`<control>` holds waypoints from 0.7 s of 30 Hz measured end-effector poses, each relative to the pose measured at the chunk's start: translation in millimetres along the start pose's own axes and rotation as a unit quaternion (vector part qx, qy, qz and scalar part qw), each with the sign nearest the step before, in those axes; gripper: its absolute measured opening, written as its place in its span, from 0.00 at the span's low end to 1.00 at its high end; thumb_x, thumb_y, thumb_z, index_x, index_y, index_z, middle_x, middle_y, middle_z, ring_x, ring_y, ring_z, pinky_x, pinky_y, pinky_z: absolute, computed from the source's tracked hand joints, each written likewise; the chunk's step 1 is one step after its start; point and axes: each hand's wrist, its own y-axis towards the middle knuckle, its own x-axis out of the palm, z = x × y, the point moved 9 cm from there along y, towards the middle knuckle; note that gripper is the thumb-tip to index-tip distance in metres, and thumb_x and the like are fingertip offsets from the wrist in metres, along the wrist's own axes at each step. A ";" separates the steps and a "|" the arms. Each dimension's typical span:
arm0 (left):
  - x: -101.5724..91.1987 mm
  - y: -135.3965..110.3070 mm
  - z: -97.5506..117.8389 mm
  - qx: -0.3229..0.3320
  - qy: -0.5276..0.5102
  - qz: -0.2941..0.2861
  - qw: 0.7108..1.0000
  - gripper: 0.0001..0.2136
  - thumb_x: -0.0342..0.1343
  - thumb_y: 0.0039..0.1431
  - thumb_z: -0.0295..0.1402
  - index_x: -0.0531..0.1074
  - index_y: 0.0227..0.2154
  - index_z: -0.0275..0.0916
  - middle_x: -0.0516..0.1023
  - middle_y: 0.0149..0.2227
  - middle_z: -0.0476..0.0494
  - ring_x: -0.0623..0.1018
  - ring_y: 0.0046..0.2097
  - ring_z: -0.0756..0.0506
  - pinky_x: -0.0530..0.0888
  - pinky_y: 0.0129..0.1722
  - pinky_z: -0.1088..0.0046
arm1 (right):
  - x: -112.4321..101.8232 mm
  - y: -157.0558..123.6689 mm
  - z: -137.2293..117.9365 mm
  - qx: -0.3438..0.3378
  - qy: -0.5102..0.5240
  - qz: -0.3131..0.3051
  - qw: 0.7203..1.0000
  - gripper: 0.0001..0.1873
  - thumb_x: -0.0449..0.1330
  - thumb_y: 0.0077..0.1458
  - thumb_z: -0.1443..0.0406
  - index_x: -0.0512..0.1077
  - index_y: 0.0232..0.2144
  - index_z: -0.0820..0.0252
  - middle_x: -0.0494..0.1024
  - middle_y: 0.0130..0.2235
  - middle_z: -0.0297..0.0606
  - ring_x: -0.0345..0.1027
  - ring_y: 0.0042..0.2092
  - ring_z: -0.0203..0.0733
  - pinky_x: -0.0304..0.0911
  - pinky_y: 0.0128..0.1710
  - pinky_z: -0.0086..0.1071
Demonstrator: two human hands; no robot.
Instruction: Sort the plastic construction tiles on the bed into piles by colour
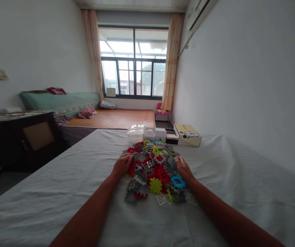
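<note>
A heap of flat interlocking plastic building tiles (143,157) lies on the white cloth (147,223) in front of me. Most are grey or red, some lime green, with toothed edges. Near the heap's front are a lime square tile (156,186), a blue ring-shaped tile (178,181) and white window-like pieces (161,199). My left hand (123,165) rests against the heap's left side, near a red tile (132,169). On the opposite side, my right hand (184,168) touches grey tiles. Both hands look loosely open, cupped around the heap; their fingertips are partly hidden.
Behind the heap stand a clear plastic container (136,133), small white boxes (160,133), a dark open box (172,138) and a yellow box with a cartoon face (188,135). Farther back are a bed (126,117) and a pink chair (162,109). A dark cabinet (16,140) stands left.
</note>
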 end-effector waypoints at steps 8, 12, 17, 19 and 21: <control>-5.5 -1.8 0.6 -0.012 -0.006 0.005 1.000 0.17 0.42 0.60 0.41 0.75 0.37 0.40 0.77 0.42 0.43 0.73 0.47 0.45 0.68 0.50 0.66 | 5.6 -2.7 -125.2 -0.240 -0.051 -0.075 0.966 0.15 0.54 0.49 0.62 0.73 0.40 0.56 0.75 0.44 0.38 0.63 0.48 0.44 0.55 0.51 0.39; -4.9 -1.6 1.0 -0.008 -0.011 0.003 1.000 0.18 0.41 0.61 0.41 0.75 0.37 0.40 0.77 0.42 0.44 0.73 0.47 0.45 0.68 0.51 0.66 | 24.2 -17.8 -131.9 -0.288 -0.097 -0.193 0.933 0.15 0.61 0.44 0.60 0.74 0.37 0.55 0.76 0.42 0.38 0.65 0.45 0.45 0.57 0.48 0.38; -2.7 -1.1 -1.4 -0.008 -0.012 -0.005 1.000 0.17 0.41 0.61 0.41 0.75 0.38 0.41 0.76 0.42 0.43 0.73 0.47 0.45 0.67 0.51 0.66 | 26.7 -13.0 -130.0 -0.289 -0.097 -0.191 0.933 0.07 0.58 0.48 0.61 0.75 0.30 0.53 0.77 0.42 0.34 0.69 0.43 0.43 0.59 0.46 0.34; -2.5 -0.5 -2.7 -0.009 -0.011 -0.005 1.000 0.17 0.42 0.60 0.41 0.75 0.38 0.41 0.76 0.42 0.43 0.73 0.47 0.45 0.67 0.51 0.66 | 11.0 5.0 -123.9 -0.273 -0.096 -0.161 0.943 0.11 0.54 0.52 0.59 0.74 0.33 0.54 0.77 0.41 0.36 0.70 0.42 0.44 0.60 0.44 0.34; -2.3 0.1 -3.9 -0.012 -0.011 -0.005 1.000 0.17 0.42 0.60 0.41 0.75 0.38 0.41 0.76 0.43 0.44 0.73 0.47 0.45 0.67 0.51 0.65 | -18.5 31.7 -102.7 -0.228 -0.132 -0.093 0.960 0.15 0.50 0.55 0.57 0.73 0.36 0.55 0.77 0.40 0.39 0.70 0.40 0.45 0.61 0.41 0.35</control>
